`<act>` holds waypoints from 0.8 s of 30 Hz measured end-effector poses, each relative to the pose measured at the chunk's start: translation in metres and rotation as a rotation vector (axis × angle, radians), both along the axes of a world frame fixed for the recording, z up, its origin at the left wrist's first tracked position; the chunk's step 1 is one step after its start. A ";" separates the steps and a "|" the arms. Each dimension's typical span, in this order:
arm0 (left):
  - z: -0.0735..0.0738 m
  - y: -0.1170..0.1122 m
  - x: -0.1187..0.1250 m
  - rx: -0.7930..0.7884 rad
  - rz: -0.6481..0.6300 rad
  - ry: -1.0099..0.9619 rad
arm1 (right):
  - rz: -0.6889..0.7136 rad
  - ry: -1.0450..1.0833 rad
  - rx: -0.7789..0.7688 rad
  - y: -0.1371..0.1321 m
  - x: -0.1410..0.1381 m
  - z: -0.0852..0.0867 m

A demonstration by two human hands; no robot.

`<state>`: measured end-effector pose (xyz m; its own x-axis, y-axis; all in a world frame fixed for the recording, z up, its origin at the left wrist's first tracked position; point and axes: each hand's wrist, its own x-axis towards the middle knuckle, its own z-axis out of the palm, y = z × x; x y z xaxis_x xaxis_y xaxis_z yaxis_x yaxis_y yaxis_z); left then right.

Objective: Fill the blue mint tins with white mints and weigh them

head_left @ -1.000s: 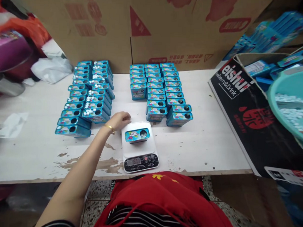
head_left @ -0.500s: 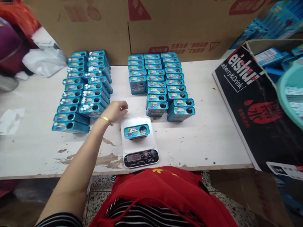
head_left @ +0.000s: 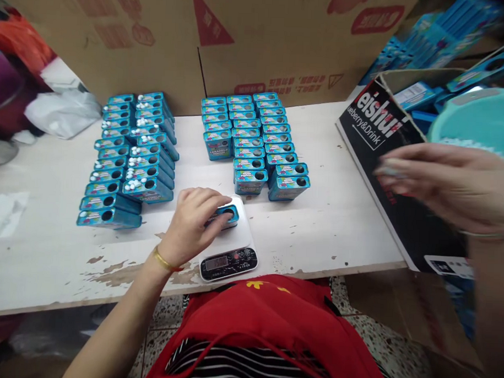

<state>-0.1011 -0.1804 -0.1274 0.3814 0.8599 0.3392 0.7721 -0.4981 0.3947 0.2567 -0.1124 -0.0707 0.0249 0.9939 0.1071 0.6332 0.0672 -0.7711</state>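
Observation:
My left hand (head_left: 197,223) is closed around a blue candy tin (head_left: 231,216) that stands on the white kitchen scale (head_left: 244,238), its thumb near the tin's round opening. Digits show on the scale's display (head_left: 216,263). At the right, my right hand (head_left: 438,184) is in the air before the turquoise tub (head_left: 465,111), its fingertips pinched together. Something small and pale seems to be between them, but blur hides what it is. Small white candies (head_left: 468,143) lie in the tub.
Rows of blue tins (head_left: 148,188) with white candies on their tops stand at the left. More open tins (head_left: 252,181) stand behind the scale. A black carton (head_left: 372,160) is at the right, and a large brown carton (head_left: 273,41) walls off the back.
My left hand has moved right from beside the scale onto the tin. My right hand has come into view near the tub. The whole view has shifted slightly, and the scale's reading has changed.

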 end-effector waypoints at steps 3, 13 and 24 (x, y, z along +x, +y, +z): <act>0.006 -0.011 -0.014 0.058 0.124 -0.102 | 0.399 0.389 -0.332 -0.004 -0.068 -0.008; -0.054 -0.075 -0.063 -0.057 0.577 -0.307 | 0.728 0.478 -0.410 -0.008 -0.168 -0.033; -0.085 -0.086 -0.064 -0.107 0.609 -0.416 | 0.768 -0.085 -0.134 -0.011 -0.187 -0.039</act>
